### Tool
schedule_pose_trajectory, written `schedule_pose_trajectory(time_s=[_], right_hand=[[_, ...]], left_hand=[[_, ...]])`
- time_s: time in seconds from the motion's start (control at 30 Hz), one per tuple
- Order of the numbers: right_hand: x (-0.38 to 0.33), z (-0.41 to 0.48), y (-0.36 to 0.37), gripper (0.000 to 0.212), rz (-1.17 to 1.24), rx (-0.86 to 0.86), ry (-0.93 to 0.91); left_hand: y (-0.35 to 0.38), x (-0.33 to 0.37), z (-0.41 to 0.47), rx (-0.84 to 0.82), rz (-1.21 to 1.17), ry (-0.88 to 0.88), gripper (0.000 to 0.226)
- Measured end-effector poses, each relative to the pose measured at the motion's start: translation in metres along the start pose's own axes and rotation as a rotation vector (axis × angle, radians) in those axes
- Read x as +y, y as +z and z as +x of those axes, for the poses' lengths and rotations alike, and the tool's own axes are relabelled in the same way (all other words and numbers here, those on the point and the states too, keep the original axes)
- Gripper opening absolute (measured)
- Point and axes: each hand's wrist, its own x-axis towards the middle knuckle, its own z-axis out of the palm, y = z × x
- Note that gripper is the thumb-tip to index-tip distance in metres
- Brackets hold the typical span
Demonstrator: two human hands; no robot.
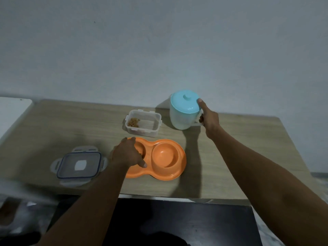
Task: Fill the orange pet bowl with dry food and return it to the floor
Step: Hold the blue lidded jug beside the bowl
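An orange double pet bowl [164,158] lies on the wooden table [239,153]. My left hand [128,153] rests over its left cup, fingers curled down onto the rim, hiding most of that cup; a few brown pellets show under the fingers. The right cup is bare. Behind the bowl stands an open clear container [143,125] with a little dry food [133,122] in its left corner. My right hand [208,118] grips the handle of a pale jug with a turquoise lid [183,111], thumb on the lid's edge.
The container's clear lid [79,166] with blue seal lies flat at the left of the bowl. A white object [12,112] sits at the far left. The wall stands right behind the table. A dark surface [186,222] lies below the table's front edge.
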Motion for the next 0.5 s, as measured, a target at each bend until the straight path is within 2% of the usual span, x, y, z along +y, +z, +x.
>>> schedule_pose_trajectory(time_s=[0.1,0.2,0.27,0.4,0.5], right_hand=[[0.007,0.001,0.004,0.068,0.153,0.001,0.031],[0.007,-0.007,0.001,0.054,0.222,0.031,0.033],[0.007,-0.014,-0.007,0.049,0.219,0.034,0.018],[0.001,-0.033,-0.027,0.053,0.169,0.002,-0.024],[-0.004,-0.055,-0.042,0.04,0.105,-0.015,-0.062]], left_hand=[[0.001,0.0,0.001,-0.005,-0.025,-0.025,0.134],[0.004,0.0,0.001,0.015,-0.047,-0.042,0.133],[0.005,0.001,0.0,0.021,-0.047,-0.047,0.132],[0.004,0.004,-0.001,0.021,-0.037,-0.069,0.133],[0.004,0.008,-0.005,0.019,-0.015,-0.068,0.132]])
